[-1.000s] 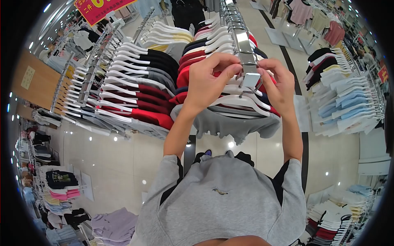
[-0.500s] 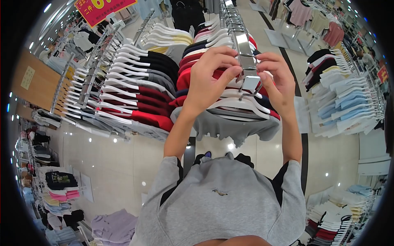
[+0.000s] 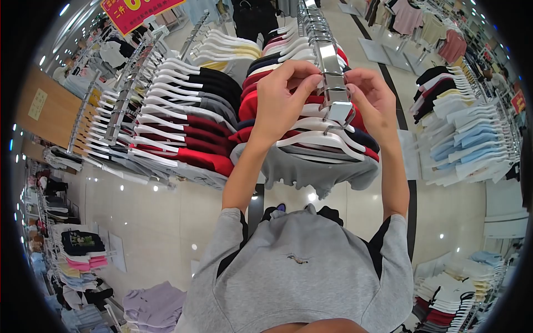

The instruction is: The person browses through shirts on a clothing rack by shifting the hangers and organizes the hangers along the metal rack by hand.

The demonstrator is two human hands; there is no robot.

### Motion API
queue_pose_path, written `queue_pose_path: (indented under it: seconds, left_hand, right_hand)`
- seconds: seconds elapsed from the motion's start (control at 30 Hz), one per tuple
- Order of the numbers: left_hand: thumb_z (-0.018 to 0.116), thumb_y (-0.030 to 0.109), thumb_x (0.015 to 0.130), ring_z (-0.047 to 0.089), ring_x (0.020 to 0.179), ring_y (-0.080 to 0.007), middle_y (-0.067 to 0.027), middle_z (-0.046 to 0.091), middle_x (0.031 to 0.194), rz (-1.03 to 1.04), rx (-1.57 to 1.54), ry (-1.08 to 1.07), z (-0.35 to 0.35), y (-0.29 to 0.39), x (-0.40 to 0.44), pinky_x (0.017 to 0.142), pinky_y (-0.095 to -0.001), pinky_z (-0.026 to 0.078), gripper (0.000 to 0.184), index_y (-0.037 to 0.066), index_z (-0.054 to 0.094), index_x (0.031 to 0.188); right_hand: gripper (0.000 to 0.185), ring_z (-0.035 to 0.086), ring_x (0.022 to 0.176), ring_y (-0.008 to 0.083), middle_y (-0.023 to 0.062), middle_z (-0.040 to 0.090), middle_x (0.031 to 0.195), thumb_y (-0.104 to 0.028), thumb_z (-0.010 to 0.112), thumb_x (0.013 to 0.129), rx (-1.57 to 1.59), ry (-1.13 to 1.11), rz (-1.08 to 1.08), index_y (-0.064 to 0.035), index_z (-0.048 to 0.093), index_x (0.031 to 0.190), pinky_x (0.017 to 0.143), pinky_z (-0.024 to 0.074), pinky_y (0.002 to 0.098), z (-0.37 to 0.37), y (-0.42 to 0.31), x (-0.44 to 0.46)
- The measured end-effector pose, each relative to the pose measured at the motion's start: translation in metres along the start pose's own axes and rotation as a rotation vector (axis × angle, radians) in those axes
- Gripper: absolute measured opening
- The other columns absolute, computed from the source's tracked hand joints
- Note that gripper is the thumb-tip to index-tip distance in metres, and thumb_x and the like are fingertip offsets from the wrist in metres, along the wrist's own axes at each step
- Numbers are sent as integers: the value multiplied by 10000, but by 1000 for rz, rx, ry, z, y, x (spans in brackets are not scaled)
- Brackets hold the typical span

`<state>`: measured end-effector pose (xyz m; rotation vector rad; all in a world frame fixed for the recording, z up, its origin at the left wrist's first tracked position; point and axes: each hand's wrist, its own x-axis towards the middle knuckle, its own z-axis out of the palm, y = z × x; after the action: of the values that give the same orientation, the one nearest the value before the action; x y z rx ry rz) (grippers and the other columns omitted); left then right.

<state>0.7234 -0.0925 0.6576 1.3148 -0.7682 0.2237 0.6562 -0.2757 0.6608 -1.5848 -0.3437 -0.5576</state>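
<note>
Both my hands are raised at the chrome rail [image 3: 328, 58] of the middle clothes rack, one on each side. On its left side, my left hand [image 3: 283, 100] has thumb and fingertips pinched together by the hanger hooks [image 3: 334, 87]. My right hand [image 3: 376, 102] is curled against the opposite side, thumb near the fingers. Whatever lies between the fingertips is too small to make out. Below the rail's end hang white hangers [image 3: 319, 140], the front one carrying a grey garment [image 3: 311, 169]. Red garments [image 3: 250, 105] and dark ones hang behind.
At left another rack holds black, grey and red tops [image 3: 205, 161] on white hangers. A red sign [image 3: 139, 14] stands at upper left. Light blue and white clothes [image 3: 466, 144] hang on the right. Glossy tiled floor [image 3: 150, 222] lies below.
Both thumbs have moved up and away from me along the rail, closer to the other fingers. My left hand is now more tightly pinched. The hanging garments look almost unmoved.
</note>
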Motion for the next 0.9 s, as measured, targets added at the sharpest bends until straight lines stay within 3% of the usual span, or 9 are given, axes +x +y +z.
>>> queue_pose_path:
  seconds: [0.3, 0.4, 0.7, 0.8, 0.9]
  left_hand:
    - [706, 39, 871, 690, 741, -109, -69, 701, 854, 30, 71, 17, 2, 8, -3, 667, -225, 544, 129, -34, 660, 968]
    - [674, 7, 902, 638, 833, -82, -62, 676, 932, -13, 113, -27, 1, 12, -4, 757, -208, 515, 138, -44, 634, 1023]
    - [689, 11, 888, 650, 845, -100, -70, 676, 952, -11, 99, -66, -4, 6, 0, 774, -233, 533, 164, -50, 627, 1027]
    - [683, 47, 880, 686, 824, -135, -91, 694, 925, 73, 59, 0, -5, -3, 10, 746, -259, 566, 138, -50, 648, 972]
    - [658, 100, 903, 689, 859, -168, -112, 695, 934, 54, 130, 83, -7, -18, 34, 757, -282, 572, 174, -59, 645, 975]
  right_hand:
    - [174, 642, 944, 151, 101, 656, 1042, -39, 590, 950, -125, -19, -104, 47, 595, 1101, 867, 513, 290, -1, 0, -6]
    - [176, 643, 941, 156, 102, 652, 1048, -42, 593, 950, -127, -9, -116, 44, 594, 1104, 868, 512, 290, 1, 1, -5]
    - [196, 627, 964, 150, 90, 644, 1065, -83, 600, 958, -24, -73, -89, 41, 581, 1108, 874, 495, 291, -8, 13, 4]
    - [215, 625, 971, 142, 91, 655, 1075, -135, 613, 957, -41, 13, -63, 26, 600, 1098, 864, 489, 288, -14, 25, 23]
    - [226, 642, 921, 140, 87, 683, 1029, -168, 632, 944, -265, 83, -67, 10, 622, 1083, 822, 500, 291, -19, 43, 42]
